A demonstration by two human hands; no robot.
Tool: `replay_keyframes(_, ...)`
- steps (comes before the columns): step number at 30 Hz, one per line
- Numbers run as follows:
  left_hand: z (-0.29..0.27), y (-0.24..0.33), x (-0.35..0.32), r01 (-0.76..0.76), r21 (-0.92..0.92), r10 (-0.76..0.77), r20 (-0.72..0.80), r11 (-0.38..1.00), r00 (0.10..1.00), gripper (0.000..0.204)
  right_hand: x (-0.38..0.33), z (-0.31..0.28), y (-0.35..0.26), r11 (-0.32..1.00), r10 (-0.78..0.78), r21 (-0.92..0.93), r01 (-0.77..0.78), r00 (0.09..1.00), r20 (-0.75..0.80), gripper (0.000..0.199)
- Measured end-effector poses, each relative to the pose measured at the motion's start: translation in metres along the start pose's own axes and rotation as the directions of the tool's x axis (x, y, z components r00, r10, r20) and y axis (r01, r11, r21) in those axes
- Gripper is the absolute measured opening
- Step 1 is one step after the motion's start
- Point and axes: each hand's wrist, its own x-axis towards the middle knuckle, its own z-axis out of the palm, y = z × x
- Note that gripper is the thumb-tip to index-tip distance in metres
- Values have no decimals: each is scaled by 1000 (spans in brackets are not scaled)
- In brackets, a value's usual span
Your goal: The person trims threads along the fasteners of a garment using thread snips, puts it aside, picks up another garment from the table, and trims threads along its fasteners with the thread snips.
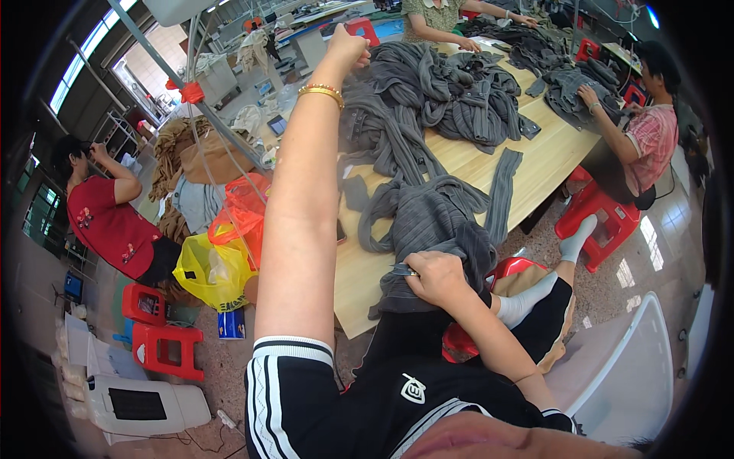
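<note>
My left arm stretches far forward and up across the table (359, 306). At its end my left hand (348, 52) is closed, with its fingers curled; what it holds, if anything, is too small to tell. Close to my body my right hand (440, 277) is closed around small metal thread snips (403, 269), pressed down on a dark grey ribbed garment (436, 214). That garment lies crumpled over the table's near edge and onto my lap. Beyond it a large heap of similar grey garments (474, 99) covers much of the table.
A person in a pink checked shirt (654, 145) handles grey cloth at the right; another person (432, 19) works at the far side. Someone in red (107, 222) stands left. Yellow (210, 268) and orange (243, 206) bags hang beside a metal pole (222, 130). Red stools (168, 352) stand left.
</note>
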Motion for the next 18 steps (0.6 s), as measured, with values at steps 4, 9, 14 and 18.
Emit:
replay_keyframes(4, 1, 5, 1, -33, 31, 32, 41, 999, 999, 90, -1, -1, -1, 999, 29, -22, -28, 999, 40, 16)
replay_keyframes(9, 10, 9, 4, -42, 7, 42, 36, 999, 998, 86, 0, 1, 0, 1000, 18, -15, -17, 999, 35, 18)
replay_keyframes(14, 31, 17, 4, -26, 10, 25, 91, 1000, 996, 80, -2, -1, 4, 999, 45, -18, -44, 998, 46, 20)
replay_keyframes(18, 26, 9, 5, 8, 34, -12, 116, 999, 993, 75, 1, 5, -1, 999, 36, -18, -34, 996, 81, 22)
